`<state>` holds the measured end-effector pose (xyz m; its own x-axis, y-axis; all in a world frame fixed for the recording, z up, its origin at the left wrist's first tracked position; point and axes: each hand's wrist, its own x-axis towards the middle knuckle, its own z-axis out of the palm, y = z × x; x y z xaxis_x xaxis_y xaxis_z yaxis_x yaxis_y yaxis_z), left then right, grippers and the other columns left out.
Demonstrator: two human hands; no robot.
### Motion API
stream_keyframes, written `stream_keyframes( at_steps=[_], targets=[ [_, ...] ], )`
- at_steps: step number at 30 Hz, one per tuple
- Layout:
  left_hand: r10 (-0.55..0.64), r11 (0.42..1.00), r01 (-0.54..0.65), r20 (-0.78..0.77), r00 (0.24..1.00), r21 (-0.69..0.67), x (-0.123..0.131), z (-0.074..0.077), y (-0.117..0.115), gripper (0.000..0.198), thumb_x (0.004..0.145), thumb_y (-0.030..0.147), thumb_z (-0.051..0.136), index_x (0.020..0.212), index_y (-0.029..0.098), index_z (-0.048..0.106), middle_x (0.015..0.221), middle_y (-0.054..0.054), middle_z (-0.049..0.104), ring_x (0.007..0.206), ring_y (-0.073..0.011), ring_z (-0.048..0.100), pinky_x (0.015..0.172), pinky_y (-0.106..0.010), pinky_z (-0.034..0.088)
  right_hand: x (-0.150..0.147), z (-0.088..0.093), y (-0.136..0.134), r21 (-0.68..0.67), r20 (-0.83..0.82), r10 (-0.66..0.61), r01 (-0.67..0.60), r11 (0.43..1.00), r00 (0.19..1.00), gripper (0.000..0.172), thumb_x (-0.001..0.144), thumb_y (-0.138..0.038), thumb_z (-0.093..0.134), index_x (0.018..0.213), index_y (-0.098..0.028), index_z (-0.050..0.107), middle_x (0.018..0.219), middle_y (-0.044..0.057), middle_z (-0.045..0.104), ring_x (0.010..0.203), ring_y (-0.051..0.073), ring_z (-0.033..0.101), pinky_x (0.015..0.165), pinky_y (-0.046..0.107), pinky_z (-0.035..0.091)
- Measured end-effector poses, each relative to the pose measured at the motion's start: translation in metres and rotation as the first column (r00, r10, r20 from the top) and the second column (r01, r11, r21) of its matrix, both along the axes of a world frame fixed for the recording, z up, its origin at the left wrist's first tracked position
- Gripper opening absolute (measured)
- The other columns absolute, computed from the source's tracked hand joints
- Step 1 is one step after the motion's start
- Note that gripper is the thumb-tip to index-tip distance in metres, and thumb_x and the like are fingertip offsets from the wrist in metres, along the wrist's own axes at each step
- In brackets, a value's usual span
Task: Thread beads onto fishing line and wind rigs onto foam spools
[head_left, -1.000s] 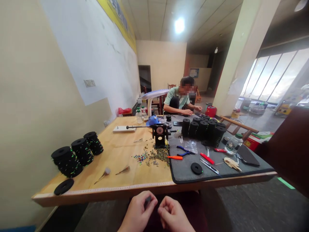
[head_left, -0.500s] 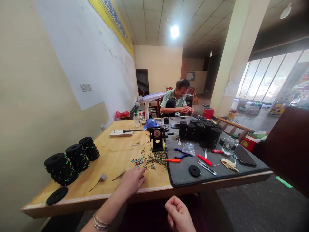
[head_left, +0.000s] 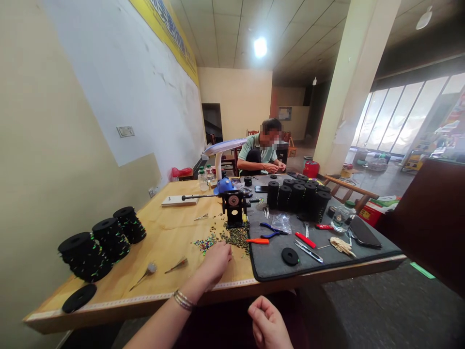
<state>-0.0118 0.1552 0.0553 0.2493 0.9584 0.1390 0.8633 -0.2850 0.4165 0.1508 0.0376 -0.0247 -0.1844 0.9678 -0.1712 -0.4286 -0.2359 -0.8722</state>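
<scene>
My left hand (head_left: 217, 261) reaches over the table's front part, its fingers curled down at the near side of a pile of small brass-coloured pieces (head_left: 236, 237). What its fingertips pinch, if anything, is hidden. Small multicoloured beads (head_left: 205, 243) lie scattered just beyond it. Below the table edge, my right hand (head_left: 268, 321) is closed, thumb pressed against the bent fingers; anything inside is too small to make out. A black hand-crank winding machine (head_left: 234, 208) stands behind the pile. To the left of my left hand lies a thin tool with a feathery tip (head_left: 178, 265).
Black spools (head_left: 80, 256) stand at left, with a black disc (head_left: 79, 297) before them. A grey mat (head_left: 269, 264) carries an orange-handled tool (head_left: 257, 241), blue pliers (head_left: 271, 230), scissors-like snips (head_left: 308, 251) and more spools (head_left: 321, 208). A co-worker (head_left: 259, 150) sits opposite.
My left hand has shifted right along the table toward the brass-coloured pieces, uncovering the feathery-tipped tool, and its fingers have curled in. My right hand stays closed in nearly the same place.
</scene>
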Motion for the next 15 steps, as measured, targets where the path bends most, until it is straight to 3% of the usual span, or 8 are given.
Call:
stream_keyframes(
  at_steps=[5,8,10,12,14,15],
  targets=[
    [0.01,1.0,-0.01,0.177,0.984,0.001,-0.005,0.005,-0.017,0.012,0.078,0.011,0.046,0.076,0.016,0.057,0.079,-0.008,0.061,0.079,-0.022,0.056,0.075,-0.034,0.039,0.003,0.002,-0.002,-0.009,-0.005,0.003,-0.003,1.0,1.0,0.054,0.054,-0.064,0.072,0.062,-0.021,0.04,0.029,-0.015,0.027,0.027,0.001,0.013,0.031,0.016,0.005],
    [-0.01,0.999,0.019,0.312,0.95,-0.027,-0.006,0.008,-0.045,0.015,0.084,0.02,0.041,0.089,0.017,0.056,0.073,-0.003,0.06,0.069,-0.0174,0.056,0.066,-0.028,0.042,0.004,0.007,-0.006,-0.022,0.008,0.008,-0.007,1.0,1.0,0.053,0.057,-0.064,0.071,0.064,-0.021,0.041,0.029,-0.015,0.031,0.027,0.001,0.013,0.029,0.015,0.006],
    [-0.009,0.991,0.066,0.445,0.896,-0.112,-0.005,0.004,-0.068,0.019,0.086,0.031,0.041,0.086,0.017,0.055,0.063,0.001,0.056,0.057,-0.014,0.054,0.053,-0.024,0.041,0.003,0.012,-0.009,-0.031,0.015,0.023,-0.022,0.999,1.0,0.052,0.059,-0.063,0.07,0.066,-0.021,0.041,0.032,-0.013,0.038,0.026,0.001,0.016,0.028,0.014,0.008],
    [0.116,0.94,0.153,0.708,0.696,-0.305,-0.001,-0.002,-0.09,0.025,0.081,0.043,0.052,0.081,0.017,0.053,0.059,0.002,0.057,0.05,-0.0125,0.053,0.042,-0.02,0.034,0.001,0.017,-0.014,-0.026,0.016,0.059,-0.059,0.998,0.998,0.05,0.063,-0.062,0.069,0.069,-0.021,0.042,0.038,-0.01,0.048,0.026,0.001,0.021,0.027,0.013,0.011],
    [0.257,0.896,0.194,0.822,0.508,-0.399,0.004,-0.009,-0.11,0.031,0.072,0.046,0.064,0.077,0.017,0.055,0.067,-0.001,0.061,0.055,-0.0135,0.057,0.04,-0.019,0.033,-0.002,0.022,-0.018,-0.011,0.002,0.106,-0.106,0.994,0.994,0.047,0.066,-0.06,0.068,0.071,-0.02,0.043,0.046,-0.006,0.058,0.027,0.001,0.028,0.027,0.013,0.014],
    [0.309,0.882,0.192,0.835,0.454,-0.43,0.006,-0.013,-0.118,0.032,0.069,0.045,0.068,0.075,0.016,0.056,0.068,-0.002,0.062,0.056,-0.0132,0.057,0.041,-0.019,0.033,-0.004,0.025,-0.019,-0.003,-0.01,0.125,-0.125,0.992,0.992,0.046,0.068,-0.058,0.067,0.072,-0.019,0.044,0.051,-0.004,0.061,0.028,0.001,0.031,0.027,0.013,0.015]
  ],
)
